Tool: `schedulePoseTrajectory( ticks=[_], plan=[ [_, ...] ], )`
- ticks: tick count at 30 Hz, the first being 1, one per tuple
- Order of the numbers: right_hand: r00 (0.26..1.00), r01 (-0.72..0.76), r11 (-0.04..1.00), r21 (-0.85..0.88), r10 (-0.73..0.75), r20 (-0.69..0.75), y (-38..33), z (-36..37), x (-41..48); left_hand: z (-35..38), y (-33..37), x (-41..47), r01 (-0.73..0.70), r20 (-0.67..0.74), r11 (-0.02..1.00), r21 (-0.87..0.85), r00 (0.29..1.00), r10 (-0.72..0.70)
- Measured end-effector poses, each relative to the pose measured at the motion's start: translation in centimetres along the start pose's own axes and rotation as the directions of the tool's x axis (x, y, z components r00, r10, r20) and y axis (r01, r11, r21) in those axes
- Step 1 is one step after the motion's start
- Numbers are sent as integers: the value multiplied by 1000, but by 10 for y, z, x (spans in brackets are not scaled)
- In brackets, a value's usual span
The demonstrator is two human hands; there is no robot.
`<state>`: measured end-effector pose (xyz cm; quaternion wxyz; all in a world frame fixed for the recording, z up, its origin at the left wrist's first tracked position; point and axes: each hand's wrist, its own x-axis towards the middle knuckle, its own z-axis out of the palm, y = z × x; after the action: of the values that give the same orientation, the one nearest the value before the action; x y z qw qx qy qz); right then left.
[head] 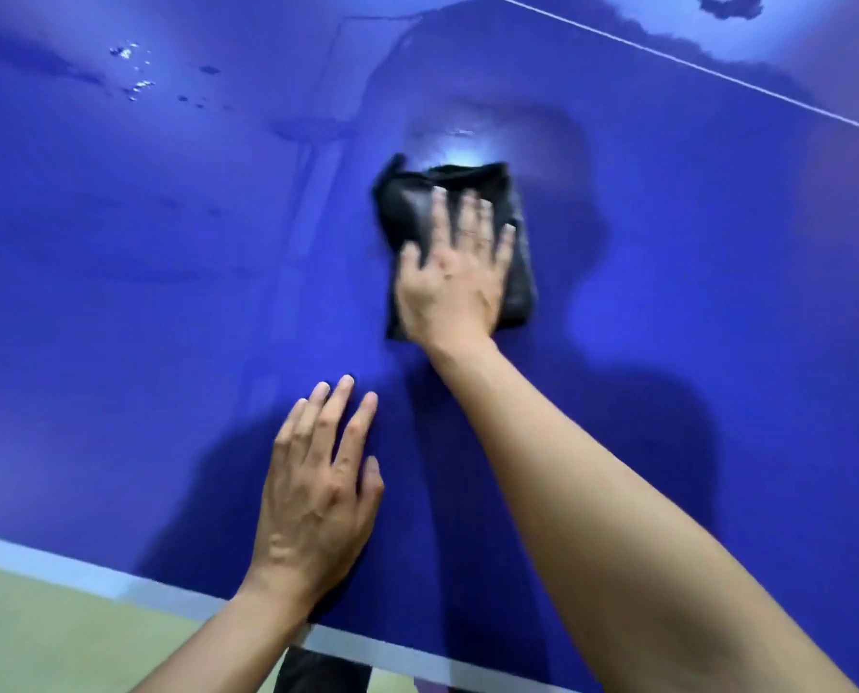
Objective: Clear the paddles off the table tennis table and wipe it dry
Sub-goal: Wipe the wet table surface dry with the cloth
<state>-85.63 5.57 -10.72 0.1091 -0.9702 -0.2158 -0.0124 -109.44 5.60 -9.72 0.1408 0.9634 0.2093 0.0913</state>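
Two hands are on the table (117,292): the right hand (455,272) presses flat on a black cloth (407,207), fingers spread, gripping nothing. Water drops (135,67) lie up-left of it; the empty left hand (317,497) braces nearer the edge.

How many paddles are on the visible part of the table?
0. The table shows only a black cloth under the right hand and the left hand resting flat; areas outside the frame are unseen.

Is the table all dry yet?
Not yet. No paddles show on the blue table tennis table. The right hand presses a black folded cloth flat; the left hand rests flat, empty. Water droplets and a far puddle remain.
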Motion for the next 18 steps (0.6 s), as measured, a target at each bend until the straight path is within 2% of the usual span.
schedulePoseTrajectory(
  ticks=[2,4,8,10,13,16,18],
  plan=[
    [989,143,989,31,-144,42,-52,7,-2,-1,-5,-8,-37,21,999,-5,999,37],
    [965,227,972,61,-233,119,-71,8,-4,0,-5,-10,-41,26,999,-21,999,41],
    [956,243,961,133,-260,133,-20,-8,-8,2,-1,-9,-29,32,999,20,999,29],
    [981,146,985,89,-156,116,34,-19,-10,0,-2,-9,-30,39,999,31,999,29],
    [987,-145,988,-48,148,68,138,-40,-12,-2,-2,-8,-26,64,999,23,998,24],
    [901,-430,901,-60,432,30,204,-59,-20,-1,-2,-10,-19,81,1000,18,997,17],
    [852,-520,852,-56,522,33,200,-58,-24,0,-3,-11,-17,82,1000,23,996,15]
  ],
)
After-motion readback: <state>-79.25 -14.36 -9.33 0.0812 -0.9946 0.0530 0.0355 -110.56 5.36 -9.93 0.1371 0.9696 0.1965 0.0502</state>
